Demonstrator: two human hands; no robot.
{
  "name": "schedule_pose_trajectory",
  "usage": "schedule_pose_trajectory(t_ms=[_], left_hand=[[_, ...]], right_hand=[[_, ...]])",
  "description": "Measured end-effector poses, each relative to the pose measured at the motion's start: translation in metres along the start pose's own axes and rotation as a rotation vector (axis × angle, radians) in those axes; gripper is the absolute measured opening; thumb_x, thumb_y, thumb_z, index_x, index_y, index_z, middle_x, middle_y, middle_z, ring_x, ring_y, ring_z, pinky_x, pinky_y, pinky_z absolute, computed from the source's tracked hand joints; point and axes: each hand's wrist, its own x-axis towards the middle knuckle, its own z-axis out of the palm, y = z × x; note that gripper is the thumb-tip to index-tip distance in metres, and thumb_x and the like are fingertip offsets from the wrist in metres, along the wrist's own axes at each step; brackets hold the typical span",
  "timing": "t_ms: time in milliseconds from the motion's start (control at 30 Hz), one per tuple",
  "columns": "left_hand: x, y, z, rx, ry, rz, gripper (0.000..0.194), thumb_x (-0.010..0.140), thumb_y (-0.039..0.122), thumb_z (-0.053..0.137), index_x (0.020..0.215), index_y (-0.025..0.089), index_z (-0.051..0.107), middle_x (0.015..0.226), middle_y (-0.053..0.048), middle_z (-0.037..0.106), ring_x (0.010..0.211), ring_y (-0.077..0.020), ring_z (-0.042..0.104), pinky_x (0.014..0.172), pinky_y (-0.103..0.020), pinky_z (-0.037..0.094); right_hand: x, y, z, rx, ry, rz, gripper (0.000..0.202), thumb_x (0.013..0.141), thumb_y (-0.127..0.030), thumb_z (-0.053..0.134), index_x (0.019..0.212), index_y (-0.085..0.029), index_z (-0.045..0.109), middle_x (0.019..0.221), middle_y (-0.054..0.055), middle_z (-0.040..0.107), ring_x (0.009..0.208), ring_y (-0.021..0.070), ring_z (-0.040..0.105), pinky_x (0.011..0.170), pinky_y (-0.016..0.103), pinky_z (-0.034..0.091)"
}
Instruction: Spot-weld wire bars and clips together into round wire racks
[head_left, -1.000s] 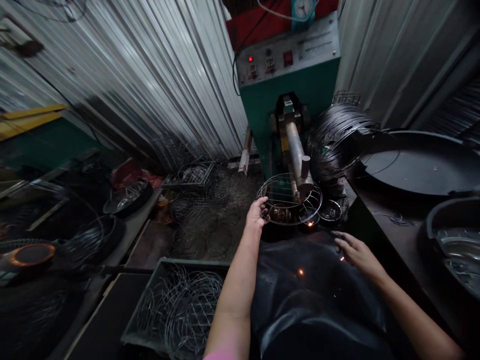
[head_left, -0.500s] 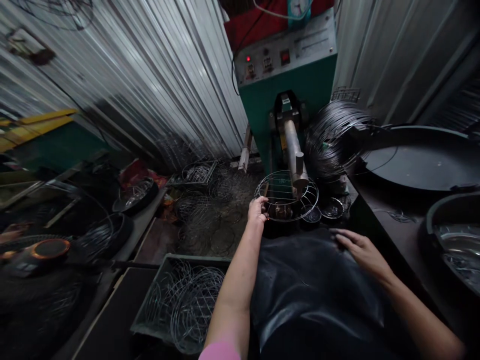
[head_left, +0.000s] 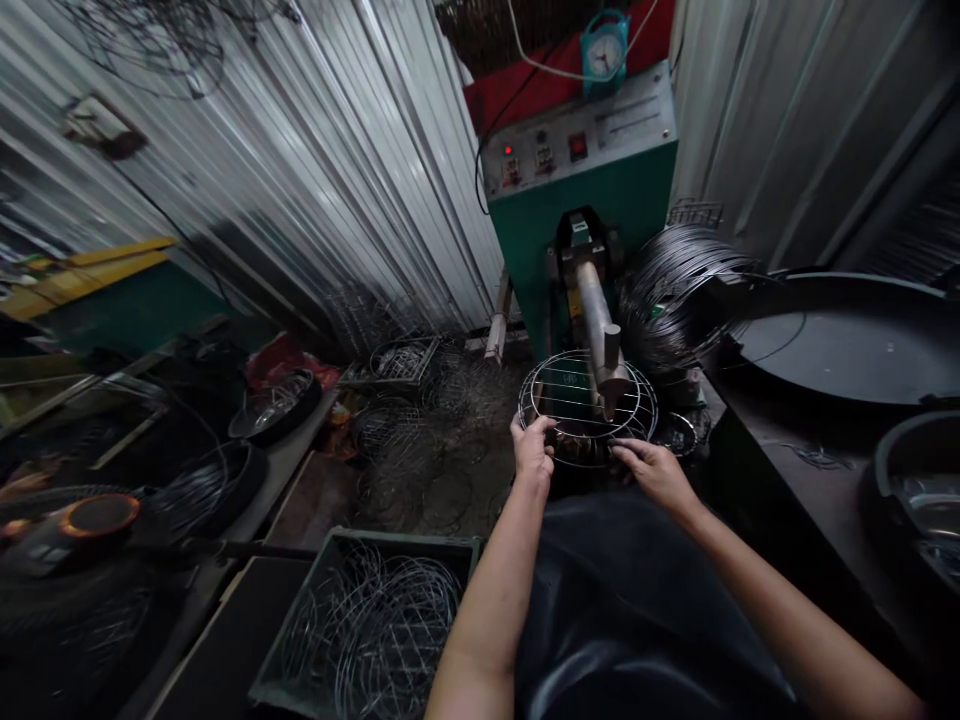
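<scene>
A round wire rack (head_left: 574, 390) with parallel bars lies under the metal arm (head_left: 600, 325) of a green machine (head_left: 517, 240). My left hand (head_left: 534, 445) is closed on the near left part of its rim. My right hand (head_left: 651, 468) is at the near right side of the rack, fingers pinched together at the rim by the arm's lower tip. A second wire ring shows around the rack's bars. The fingertips of my right hand are partly dark and hard to make out.
A green crate (head_left: 300, 620) of wire rings stands at the lower left. At the right are a wire coil (head_left: 675, 290), a large dark round tray (head_left: 832, 350) and a black basin (head_left: 892, 470). A blue clock (head_left: 604, 52) sits on the machine.
My right hand has moved left and forward from the black apron to the rack. My left hand still holds the rack. The view has shifted slightly.
</scene>
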Motion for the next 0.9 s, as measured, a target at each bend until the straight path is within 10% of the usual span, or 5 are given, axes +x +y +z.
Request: schedule_pose_trajectory(t_ms=[900], left_hand=[[-0.006, -0.003, 0.001, -0.049, 0.018, -0.034, 0.055, 0.053, 0.013, 0.065, 0.102, 0.024, 0.046, 0.066, 0.007, 0.043, 0.046, -0.0029, 0.035, 0.039, -0.014, 0.021]], right_hand=[[0.003, -0.012, 0.006, 0.131, 0.027, 0.025, 0.03, 0.072, -0.043, 0.06, 0.086, -0.016, 0.062, 0.07, 0.003, 0.064, 0.059, 0.0162, 0.063, 0.053, 0.028, 0.054]])
